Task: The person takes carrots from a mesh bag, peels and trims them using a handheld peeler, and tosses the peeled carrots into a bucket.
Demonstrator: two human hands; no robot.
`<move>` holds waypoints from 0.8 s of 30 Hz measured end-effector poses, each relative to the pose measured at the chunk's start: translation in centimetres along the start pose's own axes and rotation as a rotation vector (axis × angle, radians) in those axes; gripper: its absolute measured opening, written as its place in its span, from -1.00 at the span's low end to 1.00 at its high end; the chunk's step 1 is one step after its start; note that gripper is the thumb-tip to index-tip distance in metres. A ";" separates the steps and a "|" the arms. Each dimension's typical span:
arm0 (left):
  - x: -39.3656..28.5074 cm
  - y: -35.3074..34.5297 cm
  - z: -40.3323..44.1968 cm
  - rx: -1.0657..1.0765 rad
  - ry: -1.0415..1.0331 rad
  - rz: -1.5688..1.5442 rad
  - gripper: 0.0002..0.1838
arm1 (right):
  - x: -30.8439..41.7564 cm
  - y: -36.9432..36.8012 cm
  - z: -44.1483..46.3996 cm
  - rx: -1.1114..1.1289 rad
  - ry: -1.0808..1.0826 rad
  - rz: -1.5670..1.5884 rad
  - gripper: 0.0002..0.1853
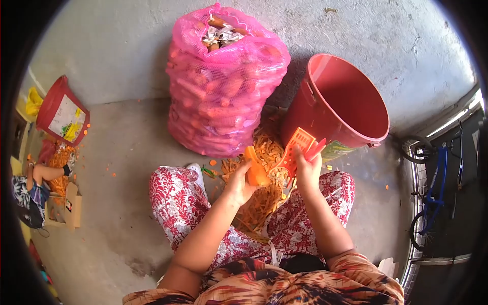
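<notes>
My left hand (240,184) is closed around a thick, bright orange carrot (257,174), held in front of my knees. Beside it, my right hand (308,172) grips a flat orange plastic grater (299,146) with slots and holes. A red, handle-like piece (316,150) sticks out by the right fingers; whether it belongs to the grater I cannot tell. The carrot and grater are close together, with a small gap between them. Under both hands, a heap of orange carrot peelings (262,208) lies on the floor between my legs.
A pink mesh sack (218,101) full of carrots stands against the wall. To its right leans a large red bucket (338,96). At far left are another red bucket (61,112), more peelings (60,162) and a seated person's leg (53,173). A blue bicycle (434,195) stands right.
</notes>
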State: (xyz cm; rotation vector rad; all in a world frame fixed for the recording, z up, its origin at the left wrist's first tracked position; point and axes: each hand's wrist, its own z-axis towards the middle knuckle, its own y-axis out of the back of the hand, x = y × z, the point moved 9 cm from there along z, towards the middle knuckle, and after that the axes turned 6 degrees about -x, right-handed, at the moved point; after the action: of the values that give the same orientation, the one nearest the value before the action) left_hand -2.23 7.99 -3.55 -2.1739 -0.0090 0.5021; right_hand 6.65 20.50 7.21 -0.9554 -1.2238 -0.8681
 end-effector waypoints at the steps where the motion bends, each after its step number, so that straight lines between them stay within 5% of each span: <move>1: -0.1 0.0 0.1 0.010 -0.011 0.010 -0.66 | -0.2 0.1 0.0 -0.002 -0.011 -0.004 -0.76; 12: 0.3 0.0 0.3 0.186 0.121 0.120 -0.61 | -1.3 1.1 1.2 0.091 -0.032 -0.136 -0.77; 24: -1.1 -3.5 -1.4 0.342 -0.040 0.310 -0.35 | -9.6 3.4 1.9 0.148 -0.175 -0.181 -0.77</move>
State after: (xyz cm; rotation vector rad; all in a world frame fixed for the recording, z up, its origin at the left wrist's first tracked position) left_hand -2.09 8.81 0.25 -1.8355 0.3705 0.6693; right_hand 7.82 23.79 -2.53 -0.8236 -1.5216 -0.8343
